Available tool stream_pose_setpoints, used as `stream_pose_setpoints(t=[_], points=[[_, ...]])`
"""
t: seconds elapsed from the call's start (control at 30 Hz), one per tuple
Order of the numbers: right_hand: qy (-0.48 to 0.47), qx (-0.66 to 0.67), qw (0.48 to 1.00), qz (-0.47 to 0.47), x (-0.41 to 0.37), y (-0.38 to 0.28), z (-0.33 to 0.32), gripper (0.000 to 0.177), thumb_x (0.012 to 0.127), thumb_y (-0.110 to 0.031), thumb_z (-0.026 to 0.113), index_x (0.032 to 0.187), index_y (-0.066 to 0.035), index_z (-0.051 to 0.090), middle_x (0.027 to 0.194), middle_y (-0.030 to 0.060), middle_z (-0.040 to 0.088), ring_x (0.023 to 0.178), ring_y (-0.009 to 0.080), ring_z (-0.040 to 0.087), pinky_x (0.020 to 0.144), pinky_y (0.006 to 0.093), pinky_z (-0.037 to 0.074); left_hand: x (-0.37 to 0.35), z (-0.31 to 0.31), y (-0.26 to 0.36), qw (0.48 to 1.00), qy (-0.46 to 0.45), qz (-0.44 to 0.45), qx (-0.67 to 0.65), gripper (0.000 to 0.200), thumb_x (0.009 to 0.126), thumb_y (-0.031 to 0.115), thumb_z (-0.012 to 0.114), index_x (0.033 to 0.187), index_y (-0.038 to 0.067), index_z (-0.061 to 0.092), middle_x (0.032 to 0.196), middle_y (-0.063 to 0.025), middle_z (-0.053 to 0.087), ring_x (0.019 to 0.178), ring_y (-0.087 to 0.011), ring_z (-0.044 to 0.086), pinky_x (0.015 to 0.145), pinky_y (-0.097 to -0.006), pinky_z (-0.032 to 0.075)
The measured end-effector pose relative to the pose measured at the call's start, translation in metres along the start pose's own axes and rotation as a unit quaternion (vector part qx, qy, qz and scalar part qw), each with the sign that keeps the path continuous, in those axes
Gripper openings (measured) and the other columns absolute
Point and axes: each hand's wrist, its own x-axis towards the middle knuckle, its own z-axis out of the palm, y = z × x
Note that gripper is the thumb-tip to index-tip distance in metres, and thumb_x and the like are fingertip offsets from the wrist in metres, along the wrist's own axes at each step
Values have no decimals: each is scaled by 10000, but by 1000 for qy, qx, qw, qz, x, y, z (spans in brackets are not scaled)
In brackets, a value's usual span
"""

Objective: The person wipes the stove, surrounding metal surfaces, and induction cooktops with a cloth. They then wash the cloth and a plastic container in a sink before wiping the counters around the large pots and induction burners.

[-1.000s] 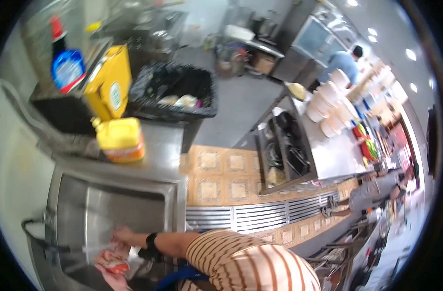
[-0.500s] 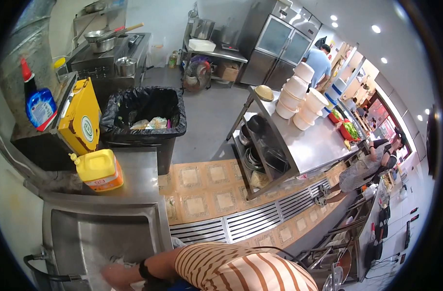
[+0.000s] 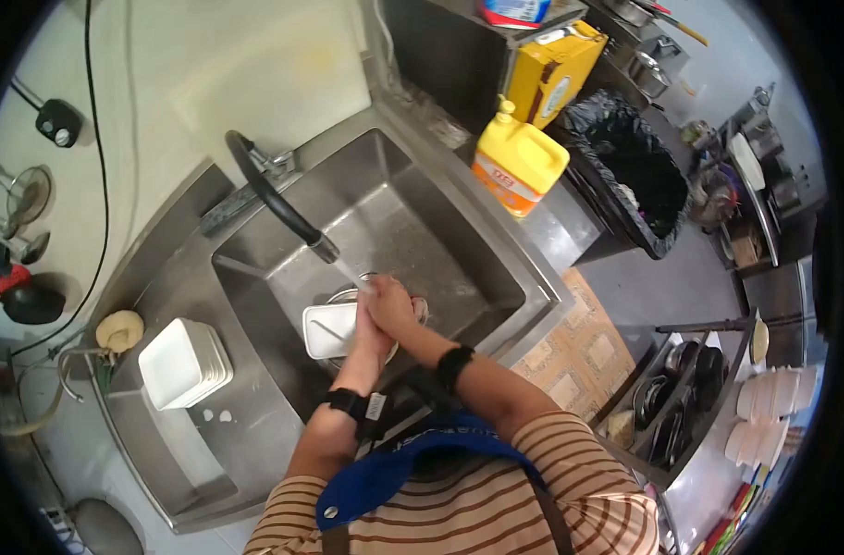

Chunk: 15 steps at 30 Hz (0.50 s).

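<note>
My left hand (image 3: 370, 335) and my right hand (image 3: 393, 305) touch each other over the steel sink (image 3: 422, 222), under water running from the black hose faucet (image 3: 278, 205). The right hand lies across the left with its fingers curled in; what is between them is too small to make out. The left hand's fingers are mostly hidden. Beside the left hand, a white rectangular dish (image 3: 327, 332) rests in the sink. A round metal rim shows partly beneath the dish and hands.
A stack of white dishes (image 3: 183, 363) stands left of the sink. Beyond the sink's right edge are a yellow jug (image 3: 521, 157), a yellow box (image 3: 553, 74) and a black-lined bin (image 3: 625, 166). A shelved steel table (image 3: 708, 472) holds pans and white tubs.
The view has swung from the kitchen and people down to the sink. Both hands, the faucet and the white dishes now show; earlier only one blurred hand showed at the sink.
</note>
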Motion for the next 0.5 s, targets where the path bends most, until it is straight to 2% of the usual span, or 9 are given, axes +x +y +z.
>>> stream_pose_setpoints(t=[0.03, 0.07, 0.17, 0.2, 0.27, 0.33, 0.4, 0.43, 0.5], points=[[-16, -109, 992, -59, -18, -11, -4, 235, 814, -249, 589, 938, -50, 572, 871, 232, 605, 730, 393, 616, 596, 482, 490, 15, -23, -1, 999, -39, -14, -11, 486, 918, 451, 423, 1267, 113, 442, 1255, -74, 498, 1160, -244, 467, 981, -394, 374], [-20, -123, 988, -88, -34, -24, -13, 237, 809, -254, 584, 930, -51, 571, 874, 235, 606, 741, 396, 616, 603, 483, 492, 22, -37, -2, 996, -77, -30, -22, 483, 926, 428, 424, 1292, 112, 427, 1286, -75, 485, 1179, -228, 456, 992, -363, 367], [-55, -163, 975, -145, -80, -62, -40, 260, 805, -271, 563, 948, -55, 586, 904, 229, 617, 808, 378, 617, 657, 467, 497, -25, 34, 20, 988, 45, 39, 146, 408, 941, 315, 434, 1291, 106, 427, 1282, -62, 490, 1163, -212, 466, 972, -347, 379], [-79, -180, 970, -147, -85, -70, -44, 286, 810, -278, 552, 983, -56, 603, 929, 217, 626, 853, 353, 620, 697, 446, 497, -54, 64, 23, 983, 12, 89, 160, 299, 945, 221, 428, 1213, 94, 470, 1219, -47, 519, 1076, -182, 505, 941, -323, 395], [-96, -197, 965, -141, -78, -69, -40, 288, 813, -306, 541, 967, -79, 628, 918, 197, 638, 866, 332, 627, 712, 438, 500, 6, -26, 14, 973, -59, 114, 192, 282, 926, 280, 456, 1132, 94, 511, 1080, -60, 570, 1019, -198, 532, 897, -325, 421], [-84, -196, 970, -120, -45, -51, -21, 257, 808, -350, 541, 867, -122, 645, 845, 180, 644, 800, 339, 636, 663, 461, 508, 19, -48, 11, 986, -87, 79, 120, 275, 918, 309, 470, 1080, 97, 534, 1006, -71, 595, 983, -212, 550, 863, -332, 443], [-77, -210, 974, -48, -23, -48, -16, 256, 814, -354, 524, 864, -148, 667, 855, 160, 654, 818, 320, 641, 699, 455, 508, -1, -16, 12, 996, -69, -17, -60, 257, 919, 307, 469, 1060, 103, 539, 997, -81, 596, 969, -224, 561, 841, -346, 460], [-74, -216, 973, -10, -15, -47, -14, 258, 817, -356, 516, 862, -160, 678, 860, 150, 659, 827, 310, 643, 718, 453, 508, -1, -21, 14, 984, -123, -81, -102, 268, 919, 301, 457, 1069, 92, 533, 1041, -84, 585, 989, -229, 556, 855, -356, 457], [-102, -243, 964, -31, 0, -35, -27, 265, 791, -300, 534, 947, -142, 679, 1013, 138, 644, 926, 283, 632, 721, 419, 519, -16, -4, 9, 999, 15, -35, 27, 324, 918, 341, 453, 1100, 83, 525, 1084, -89, 575, 1010, -240, 553, 878, -373, 450]])
